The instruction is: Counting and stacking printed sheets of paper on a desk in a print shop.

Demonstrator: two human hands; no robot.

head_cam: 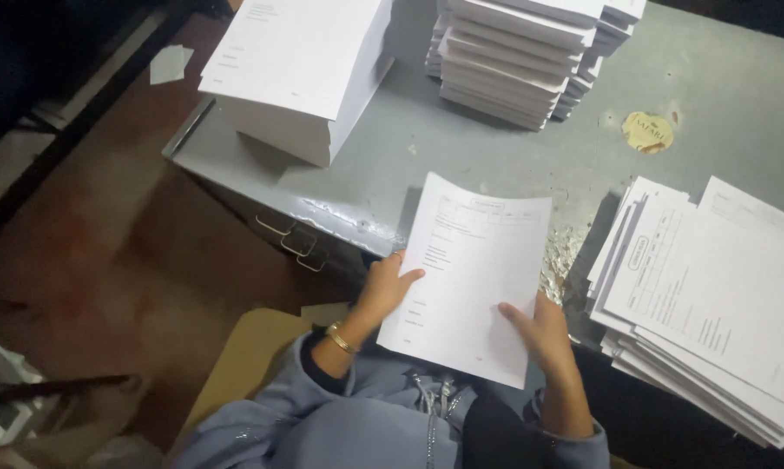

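At the near edge of the grey metal desk, you hold one printed sheet between both hands, tilted up off the surface and reaching past the desk's edge toward your lap. Your left hand grips the sheet's left margin, thumb pressed on top and the other fingers tucked behind the paper. Your right hand clasps the lower right part, thumb lying across the face of the page and the fingers hidden beneath it. A gold bracelet sits on your left wrist.

Three stacks of paper rest on the desk. One thick, squared stack stands at the far left corner, overhanging the edge a little. A second, made of offset bundles, sits along the far edge, well apart from your hands. The third, a loosely fanned pile of printed forms, lies at the right, just beside your right hand. One round yellowish label is stuck to the desk between the far stack and the right pile.
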